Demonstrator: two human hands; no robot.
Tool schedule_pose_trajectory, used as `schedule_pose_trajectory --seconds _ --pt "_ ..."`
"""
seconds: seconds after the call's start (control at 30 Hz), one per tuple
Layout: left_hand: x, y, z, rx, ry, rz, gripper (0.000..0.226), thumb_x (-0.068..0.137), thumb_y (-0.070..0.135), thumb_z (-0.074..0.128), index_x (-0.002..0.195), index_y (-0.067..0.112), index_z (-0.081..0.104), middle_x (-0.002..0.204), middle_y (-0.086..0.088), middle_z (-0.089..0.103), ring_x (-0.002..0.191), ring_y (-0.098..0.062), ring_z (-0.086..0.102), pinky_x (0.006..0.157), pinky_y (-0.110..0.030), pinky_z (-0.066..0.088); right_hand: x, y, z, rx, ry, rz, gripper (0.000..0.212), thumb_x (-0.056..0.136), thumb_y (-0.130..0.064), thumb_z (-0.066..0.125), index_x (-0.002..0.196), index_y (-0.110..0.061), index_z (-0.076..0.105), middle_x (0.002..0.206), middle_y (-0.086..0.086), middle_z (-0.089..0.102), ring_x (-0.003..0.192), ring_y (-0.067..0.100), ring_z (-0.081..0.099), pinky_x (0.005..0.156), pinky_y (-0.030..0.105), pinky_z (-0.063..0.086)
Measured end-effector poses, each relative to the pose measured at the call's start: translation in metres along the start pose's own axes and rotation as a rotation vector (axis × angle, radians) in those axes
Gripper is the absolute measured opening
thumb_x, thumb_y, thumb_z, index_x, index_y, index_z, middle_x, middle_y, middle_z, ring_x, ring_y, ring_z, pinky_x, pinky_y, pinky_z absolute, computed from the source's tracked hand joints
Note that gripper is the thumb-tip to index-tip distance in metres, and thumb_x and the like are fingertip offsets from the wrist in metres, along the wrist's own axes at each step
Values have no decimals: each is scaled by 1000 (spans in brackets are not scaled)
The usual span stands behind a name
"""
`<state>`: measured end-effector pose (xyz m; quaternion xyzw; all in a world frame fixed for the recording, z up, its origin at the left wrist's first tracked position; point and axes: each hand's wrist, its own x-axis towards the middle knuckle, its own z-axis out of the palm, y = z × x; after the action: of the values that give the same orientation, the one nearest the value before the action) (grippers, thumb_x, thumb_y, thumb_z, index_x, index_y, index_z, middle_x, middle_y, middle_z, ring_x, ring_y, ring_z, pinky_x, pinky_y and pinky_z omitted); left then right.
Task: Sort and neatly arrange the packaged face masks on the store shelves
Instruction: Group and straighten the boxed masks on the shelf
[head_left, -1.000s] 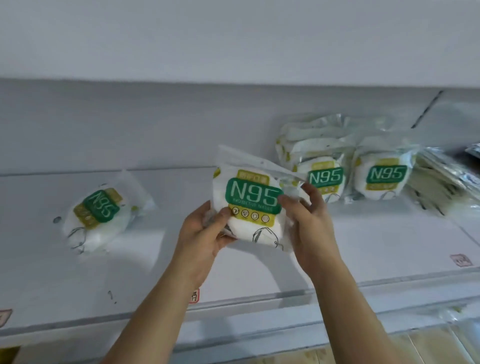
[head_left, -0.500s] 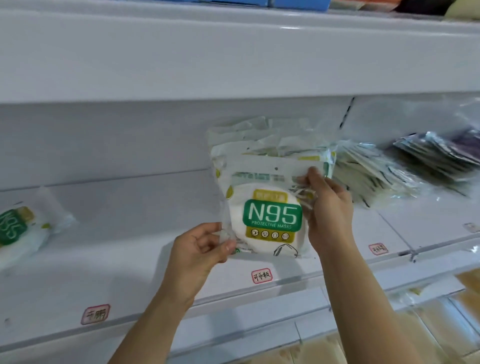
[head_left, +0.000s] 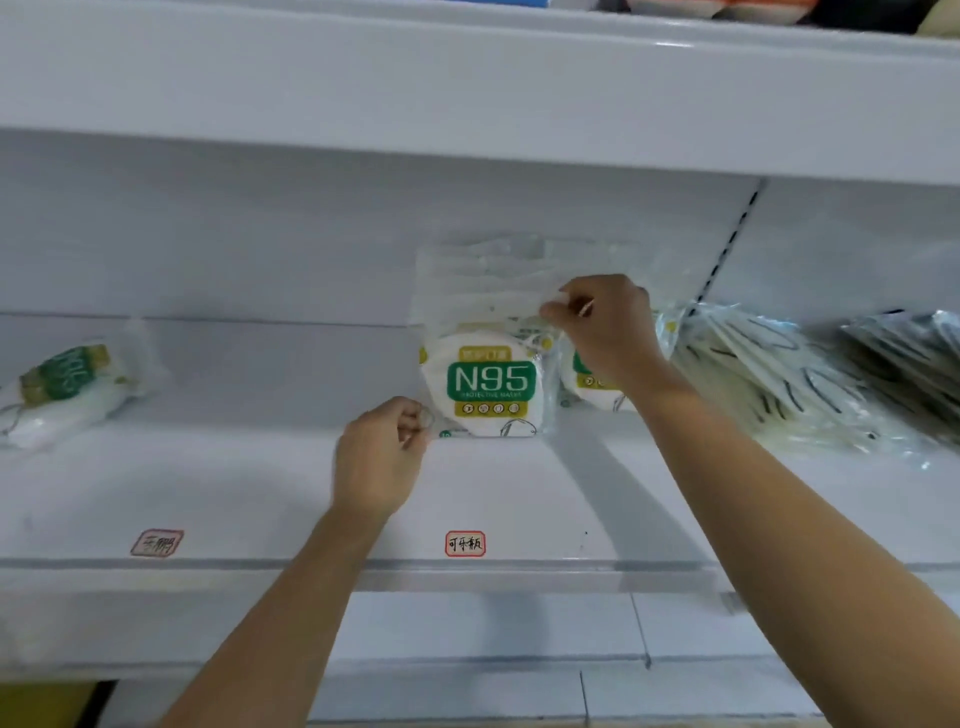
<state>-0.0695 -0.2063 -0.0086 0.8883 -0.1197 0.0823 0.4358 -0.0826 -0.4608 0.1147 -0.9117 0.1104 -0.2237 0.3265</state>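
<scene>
A clear packet with a white mask and a green N95 label (head_left: 488, 387) stands upright on the white shelf (head_left: 249, 488), leaning against more N95 packets behind it. My right hand (head_left: 605, 327) pinches its top right part. My left hand (head_left: 382, 460) pinches its lower left corner. A second row of N95 packets (head_left: 589, 379) stands just to the right, partly hidden by my right wrist. One more N95 packet (head_left: 62, 389) lies flat at the far left of the shelf.
To the right lean stacks of pale flat mask packets (head_left: 779, 384) and darker ones (head_left: 914, 353). Two red-framed labels (head_left: 465, 544) sit near the shelf's front edge. Another shelf board (head_left: 467, 93) hangs low above.
Both hands carried the N95 packet forward and set it upright on the shelf in front of the stack. The view has moved closer.
</scene>
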Motion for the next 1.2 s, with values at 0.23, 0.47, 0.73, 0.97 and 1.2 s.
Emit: schedule_pose_trajectory --seconds 0.23,0.47,0.73,0.97,1.2 --pt "-4 5 9 171 83 30 21 87 36 77 101 22 71 92 4 71 85 -23 65 72 -41 57 -1 5 3 -53 213 -241 26 85 -16 80 109 -21 71 101 -1 62 67 12 58 77 26 51" --pt "-21 -25 -36 413 133 -38 19 87 30 66 102 21 73 102 -1 68 98 -29 60 80 -40 49 -37 -34 42 48 93 -356 17 89 -13 73 103 -22 70 90 -7 62 56 2 52 62 19 44" --pt "-33 -111 -163 549 -1 -211 35 95 38 59 130 34 61 138 5 47 134 -22 42 107 -45 33 -42 -151 188 228 -251 -306 10 92 -21 68 99 -28 68 78 -17 61 67 0 58 62 9 40" --pt "-35 -173 -254 230 185 -203 27 94 6 54 113 19 68 116 -3 64 106 -24 63 93 -39 50 -41 -252 337 189 -550 40 48 99 -43 56 141 -20 54 129 3 68 120 24 63 99 31 47" --pt "-13 -200 -302 -276 484 -481 32 95 5 61 116 29 57 112 13 59 91 -19 65 93 -50 56 -58 -279 365 842 -339 389 28 84 -2 65 108 -14 70 96 3 71 92 27 70 72 29 53"
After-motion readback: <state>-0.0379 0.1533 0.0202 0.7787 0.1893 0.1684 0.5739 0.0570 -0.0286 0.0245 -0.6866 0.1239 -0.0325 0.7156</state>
